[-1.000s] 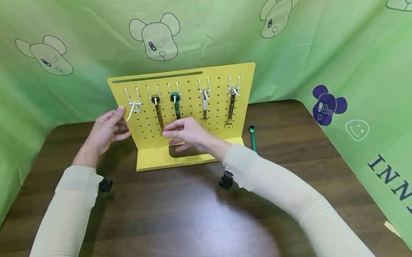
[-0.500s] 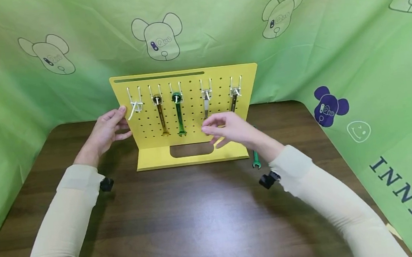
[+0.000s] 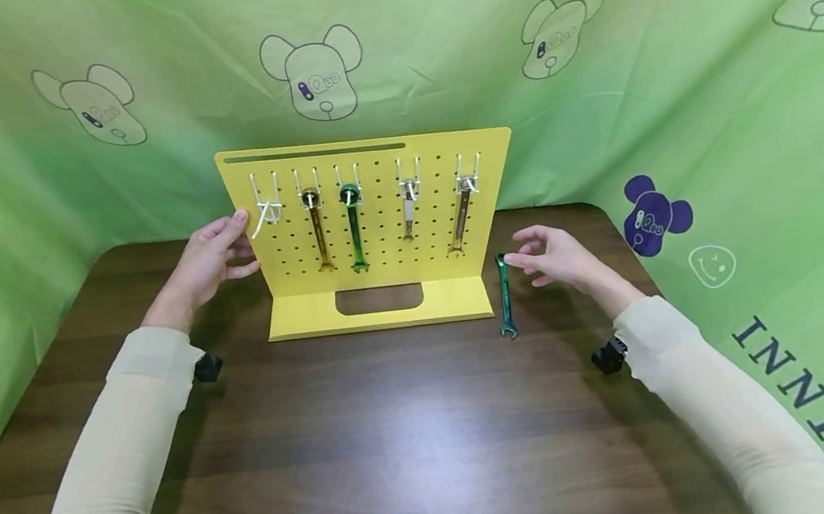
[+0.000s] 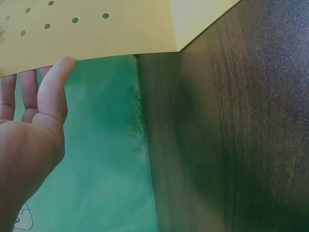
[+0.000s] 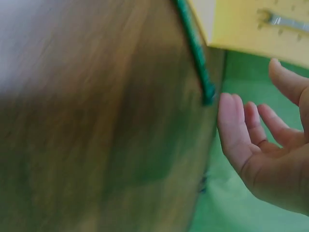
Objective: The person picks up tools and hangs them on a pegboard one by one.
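A yellow pegboard (image 3: 485, 199) stands upright on the table. My left hand (image 3: 209, 260) holds its left edge, thumb at the front and the other fingers partly hidden behind the board, as the left wrist view (image 4: 36, 111) also shows. Flat on the table beyond the board's right side lies a green wrench (image 3: 505, 297). My right hand (image 3: 557, 258) hovers just right of the wrench's ring end, fingers loosely extended and holding nothing. In the right wrist view, that wrench (image 5: 194, 48) appears apart from the fingertips (image 5: 226, 104).
On the board's white hooks hang a brown wrench (image 3: 318, 233), a green wrench (image 3: 355, 234), a silver wrench (image 3: 408, 215) and a dark wrench (image 3: 461, 218). The leftmost hook (image 3: 267, 213) carries no wrench. A green printed curtain (image 3: 420, 47) encloses the table.
My right hand has moved right, from in front of the brown wrench, past the board's front, to beside the green wrench on the table. My left hand has stayed at the board's edge.
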A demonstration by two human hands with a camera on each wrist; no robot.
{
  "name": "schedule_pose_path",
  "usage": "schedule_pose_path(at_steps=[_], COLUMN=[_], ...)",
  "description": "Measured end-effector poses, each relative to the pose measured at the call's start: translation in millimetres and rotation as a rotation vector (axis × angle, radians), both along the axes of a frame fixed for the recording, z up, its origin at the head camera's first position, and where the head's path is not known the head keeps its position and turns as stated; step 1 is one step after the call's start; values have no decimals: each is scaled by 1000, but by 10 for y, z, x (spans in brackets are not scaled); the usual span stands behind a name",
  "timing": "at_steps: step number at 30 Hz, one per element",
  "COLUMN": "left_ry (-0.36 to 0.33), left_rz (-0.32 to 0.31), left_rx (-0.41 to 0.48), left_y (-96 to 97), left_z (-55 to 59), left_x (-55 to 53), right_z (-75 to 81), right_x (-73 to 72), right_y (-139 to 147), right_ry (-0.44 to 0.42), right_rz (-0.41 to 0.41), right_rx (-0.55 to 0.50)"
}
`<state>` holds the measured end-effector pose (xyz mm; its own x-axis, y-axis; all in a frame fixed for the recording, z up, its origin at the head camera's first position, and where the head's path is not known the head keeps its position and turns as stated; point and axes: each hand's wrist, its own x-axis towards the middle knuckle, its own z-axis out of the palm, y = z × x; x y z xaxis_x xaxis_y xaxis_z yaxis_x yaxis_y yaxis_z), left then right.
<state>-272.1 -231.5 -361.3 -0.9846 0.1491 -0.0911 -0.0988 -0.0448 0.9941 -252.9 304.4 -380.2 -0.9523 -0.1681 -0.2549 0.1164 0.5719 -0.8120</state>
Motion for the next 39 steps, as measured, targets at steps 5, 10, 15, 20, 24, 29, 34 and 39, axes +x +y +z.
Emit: schedule_pose_path(at_steps=[5,10,15,20,24,29,34,39], left_ry=[1,-1,-2,3,-4,-13,-11,-7], left_rz=[13,10,11,17,19,15,4,16], left_rx=[5,12,0,3,1,3,-7,-2], left_y=[-40,-6,1,0,4,-1,6,1], left_z=[16,-21,-38,-17,-18,-22,-27,-39], left_x=[-5,-2,18,13,1,9,7,-3], right_z=[-179,-353,-383,-372,-400,-422,-420,-389], right_x=[-85,-61,-24,-42,-64,-54,-43,-54], right_y=[121,138,79,29,-7,-28,-22,-45], right_ry=[-159,-242,-223,-195,-181,-171,-173,-167], right_rz=[5,5,-34,-56,-50,-45,-42,-33], right_rx=[-113,-141,-109,-90,-21,16,33,39])
